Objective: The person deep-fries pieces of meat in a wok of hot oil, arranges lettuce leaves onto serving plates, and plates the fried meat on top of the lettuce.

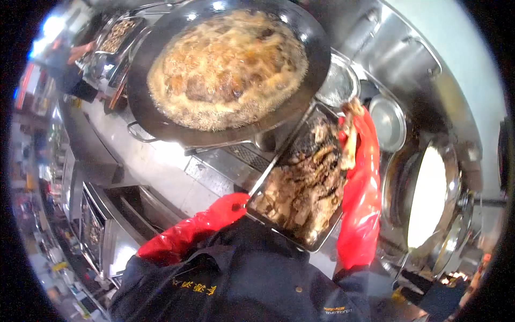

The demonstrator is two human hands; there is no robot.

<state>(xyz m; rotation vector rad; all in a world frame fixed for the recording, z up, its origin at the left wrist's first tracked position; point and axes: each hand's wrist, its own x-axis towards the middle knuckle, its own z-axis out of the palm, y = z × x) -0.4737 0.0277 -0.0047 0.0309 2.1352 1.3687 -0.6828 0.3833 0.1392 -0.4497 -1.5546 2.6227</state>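
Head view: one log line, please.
left red-gloved hand: grips rectangular metal tray; right red-gloved hand: against pale bone; round black wok: foamy liquid

1 metal tray (280,157), rectangular with a thin, shiny rim, its long sides running obliquely away from the worker's body. Meat (303,185), a browned, ragged mass, spreads over most of the base; from where I stand it looks cooked and moist, near-black in patches toward the far end, paler toward the near end. 1 pale bone (350,142), knobbed at its far tip, runs along the tray's right side; its join to the meat is indistinct.
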